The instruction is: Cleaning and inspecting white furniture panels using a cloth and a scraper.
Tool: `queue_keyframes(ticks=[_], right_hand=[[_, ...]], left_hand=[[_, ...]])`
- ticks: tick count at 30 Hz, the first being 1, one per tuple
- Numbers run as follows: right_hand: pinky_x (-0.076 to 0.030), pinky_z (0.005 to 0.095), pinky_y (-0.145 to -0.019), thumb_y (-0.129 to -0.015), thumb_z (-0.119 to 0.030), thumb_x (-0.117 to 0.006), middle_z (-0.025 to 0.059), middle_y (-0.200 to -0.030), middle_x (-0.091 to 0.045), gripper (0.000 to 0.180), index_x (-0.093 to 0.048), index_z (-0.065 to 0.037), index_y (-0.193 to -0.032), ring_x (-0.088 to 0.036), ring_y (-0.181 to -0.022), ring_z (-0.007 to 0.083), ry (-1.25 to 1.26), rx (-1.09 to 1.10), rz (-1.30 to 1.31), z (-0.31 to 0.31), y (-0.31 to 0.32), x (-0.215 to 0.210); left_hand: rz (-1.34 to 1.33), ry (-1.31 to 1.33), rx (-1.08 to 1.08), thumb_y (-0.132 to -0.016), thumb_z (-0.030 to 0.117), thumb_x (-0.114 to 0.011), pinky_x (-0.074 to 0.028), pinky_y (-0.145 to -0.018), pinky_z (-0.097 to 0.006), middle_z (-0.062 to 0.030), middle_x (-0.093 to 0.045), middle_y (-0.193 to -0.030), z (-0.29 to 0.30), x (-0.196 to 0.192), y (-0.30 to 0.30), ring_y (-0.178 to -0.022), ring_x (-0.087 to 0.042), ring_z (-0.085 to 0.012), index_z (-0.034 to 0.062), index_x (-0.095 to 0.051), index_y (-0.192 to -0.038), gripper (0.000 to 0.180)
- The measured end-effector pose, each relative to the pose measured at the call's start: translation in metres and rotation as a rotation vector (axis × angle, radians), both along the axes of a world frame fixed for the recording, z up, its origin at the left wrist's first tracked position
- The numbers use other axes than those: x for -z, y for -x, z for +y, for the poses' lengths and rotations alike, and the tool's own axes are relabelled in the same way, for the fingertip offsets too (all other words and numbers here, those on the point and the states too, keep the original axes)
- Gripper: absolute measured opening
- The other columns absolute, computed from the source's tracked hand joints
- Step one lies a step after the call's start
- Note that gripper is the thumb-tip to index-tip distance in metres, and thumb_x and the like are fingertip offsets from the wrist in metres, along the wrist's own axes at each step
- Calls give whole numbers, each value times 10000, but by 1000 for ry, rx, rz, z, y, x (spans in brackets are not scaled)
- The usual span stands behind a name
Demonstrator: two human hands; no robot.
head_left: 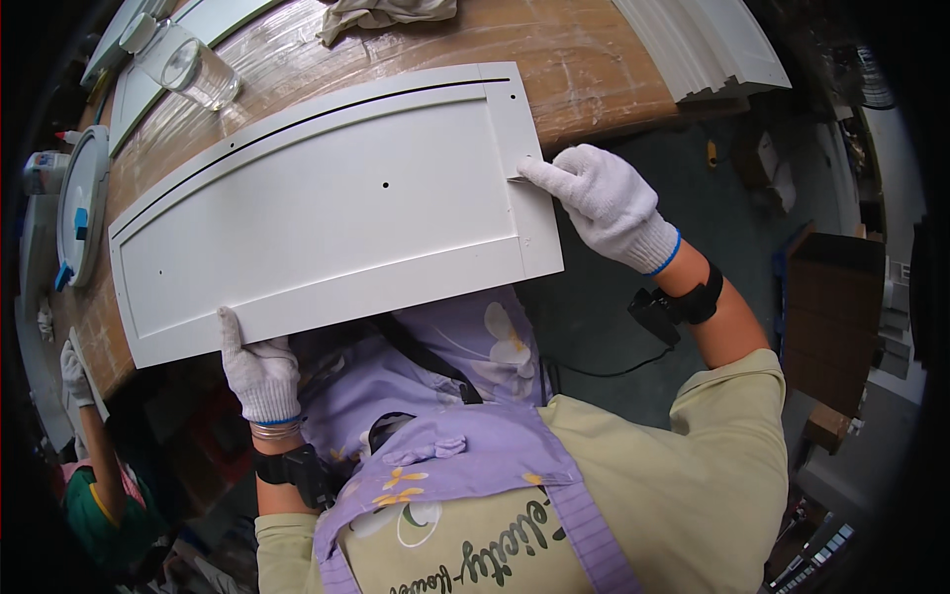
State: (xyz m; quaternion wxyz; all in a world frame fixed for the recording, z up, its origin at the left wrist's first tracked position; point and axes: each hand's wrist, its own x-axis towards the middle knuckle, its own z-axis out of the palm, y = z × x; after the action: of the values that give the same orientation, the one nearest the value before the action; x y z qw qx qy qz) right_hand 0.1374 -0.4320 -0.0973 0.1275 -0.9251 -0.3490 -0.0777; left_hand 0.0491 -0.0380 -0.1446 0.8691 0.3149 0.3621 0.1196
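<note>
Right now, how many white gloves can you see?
3. One on the left hand gripping the white panel's near edge, one on the right hand at the panel's right end, and one on another person's hand at far left. More may be hidden.

I note the white panel [327,208] covers most of the near bench [594,69], overhanging its front edge; my 2 hands sit at its rim, left hand [259,371] at the near edge, right hand [599,203] at the right end. Bare bench shows beyond the panel's far edge, a passable strip. That strip is obstructed at far left by a clear glass [188,67] and at top centre by a crumpled cloth [381,12]. Stacked white mouldings [708,45] block the far right corner. A round white lid [84,203] closes the left end. Right of the bench, open floor [614,317] gives free passage.
</note>
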Motion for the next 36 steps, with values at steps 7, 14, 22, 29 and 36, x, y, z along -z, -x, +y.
queue_keyframes(ticks=[7, 14, 22, 29, 36], right_hand=[[-490, 323, -567, -730, -36, -584, 40, -768, -592, 452, -612, -161, -1164, -575, -671, 218, 145, -246, 246, -7, 38, -17], [-492, 343, -620, -727, 63, -574, 79, -769, -564, 441, -615, -103, -1134, -574, -702, 254, -153, 90, 213, -7, 25, -16], [-468, 311, -638, -785, 96, -545, 94, -787, -554, 366, -604, -38, -1120, -555, -684, 215, -624, 287, 507, -2, 35, -12], [-455, 344, -604, -740, 55, -594, 97, -791, -563, 368, -600, -21, -1100, -553, -665, 258, -493, 318, 405, 6, 39, -14], [-436, 373, -571, -660, 7, -589, 92, -862, -571, 527, -550, -14, -1186, -514, -652, 273, -128, 247, 260, 31, 67, -4]], left_hand=[[-30, 15, 13, -907, 218, -610, -533, -890, -389, -104, -608, -1115, 2, -1, 3, -1028, -600, -242, 23, -535, -1129, 305], [-115, 76, 126, -934, 220, -562, -521, -909, -369, -108, -594, -1148, 6, 2, 6, -1062, -587, -229, 16, -521, -1151, 301], [-210, 191, 392, -963, 262, -485, -531, -902, -467, -159, -521, -1284, 1, 8, 19, -1146, -552, -289, 21, -441, -1280, 401], [-80, 73, 370, -932, 303, -517, -539, -843, -448, -162, -552, -1201, -3, -2, 24, -1051, -587, -311, 0, -434, -1275, 466], [-44, 84, 444, -924, 341, -528, -560, -727, -426, -157, -557, -1183, -1, 1, 23, -991, -603, -306, 9, -439, -1273, 489]])
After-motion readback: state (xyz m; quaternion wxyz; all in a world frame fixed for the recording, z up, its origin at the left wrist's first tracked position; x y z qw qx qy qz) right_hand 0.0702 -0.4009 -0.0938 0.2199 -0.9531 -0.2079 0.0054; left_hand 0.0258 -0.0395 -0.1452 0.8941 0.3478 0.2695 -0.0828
